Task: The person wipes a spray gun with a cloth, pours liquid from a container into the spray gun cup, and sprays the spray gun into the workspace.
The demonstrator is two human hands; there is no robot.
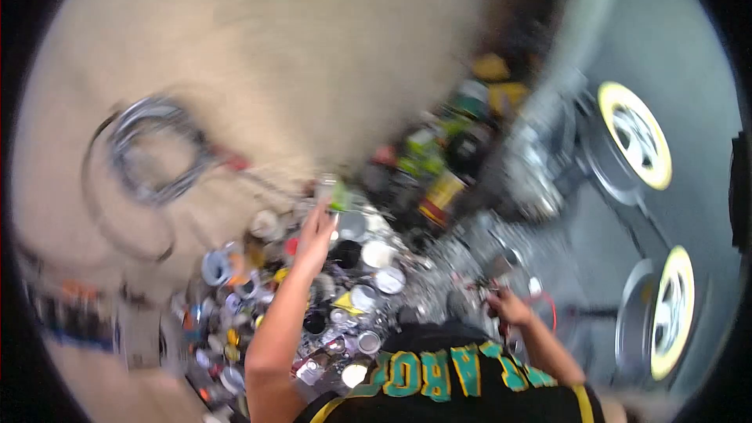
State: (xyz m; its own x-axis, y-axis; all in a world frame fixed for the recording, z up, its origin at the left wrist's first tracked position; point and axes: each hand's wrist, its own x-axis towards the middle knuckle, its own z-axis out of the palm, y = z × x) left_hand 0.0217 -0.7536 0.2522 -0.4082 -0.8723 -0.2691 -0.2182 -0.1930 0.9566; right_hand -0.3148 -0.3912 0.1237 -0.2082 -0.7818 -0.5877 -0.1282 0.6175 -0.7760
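Note:
My left hand (315, 227) reaches out over the far side of a crowded work surface. Its fingers are around a small container with a pale top and a green side (337, 197), though blur softens the grip. Beside this hand stand a grey round lid or can (353, 224) and a dark open can (345, 254). Low at the right, my right hand (513, 309) is closed with curled fingers around a small dark thing whose kind is hidden. A thin red cord or hose (553, 310) loops just right of that hand.
Several cans, cups and jars, including a white-topped one (377, 254), crowd the surface. Bottles and a yellow-red can (441, 199) stand behind. A coiled cable (157, 149) hangs on the left. Two wheels with yellow-edged rims (636, 137) are at the right.

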